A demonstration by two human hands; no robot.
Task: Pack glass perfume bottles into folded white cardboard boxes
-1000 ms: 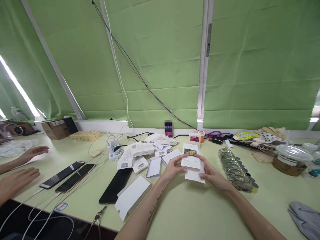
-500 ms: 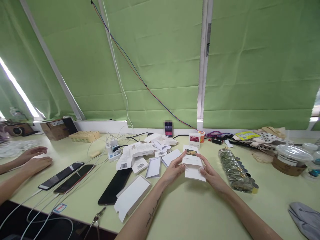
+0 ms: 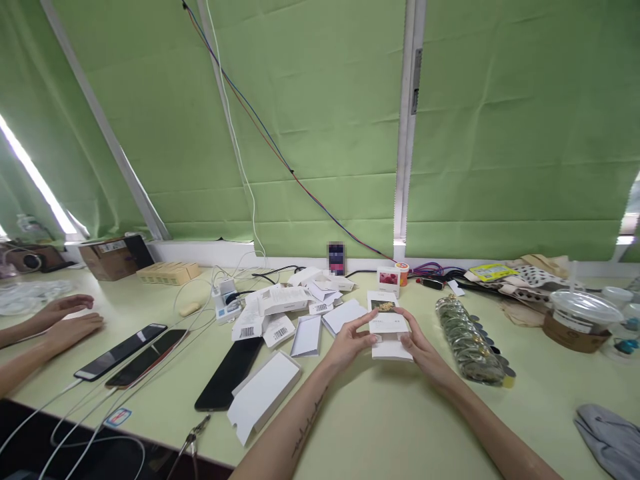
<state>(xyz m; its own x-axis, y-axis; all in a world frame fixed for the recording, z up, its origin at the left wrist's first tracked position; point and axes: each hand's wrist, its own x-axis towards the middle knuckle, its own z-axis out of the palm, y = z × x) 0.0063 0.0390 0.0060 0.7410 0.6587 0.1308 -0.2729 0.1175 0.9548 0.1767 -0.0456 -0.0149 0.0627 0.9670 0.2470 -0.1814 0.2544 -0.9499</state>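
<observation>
In front of me a small white printed cardboard box [image 3: 389,325], partly unfolded with a dark and yellow picture on its upper panel, is held above the table. My left hand [image 3: 353,341] grips its left edge, thumb in front and fingers behind. On the opposite edge, my right hand [image 3: 421,348] holds it the same way. Just behind stands a small white box with a pink picture [image 3: 389,280]. Left of my hands lie a shallow white tray [image 3: 306,335], an unfolded white carton [image 3: 265,395] and a heap of white cartons [image 3: 284,299], some with barcodes.
A row of clear-wrapped packets [image 3: 467,341] lies to the right, near a lidded plastic bowl [image 3: 583,320] and grey cloth [image 3: 607,437]. Leftward are a black phone [image 3: 227,375], keys [image 3: 193,433], two charging phones [image 3: 145,357] with cables, and another person's hands [image 3: 73,327].
The box in my hands has shifted slightly and its lower panels sit a little differently, folded more squarely. Both hands keep their hold. The other things stay in place.
</observation>
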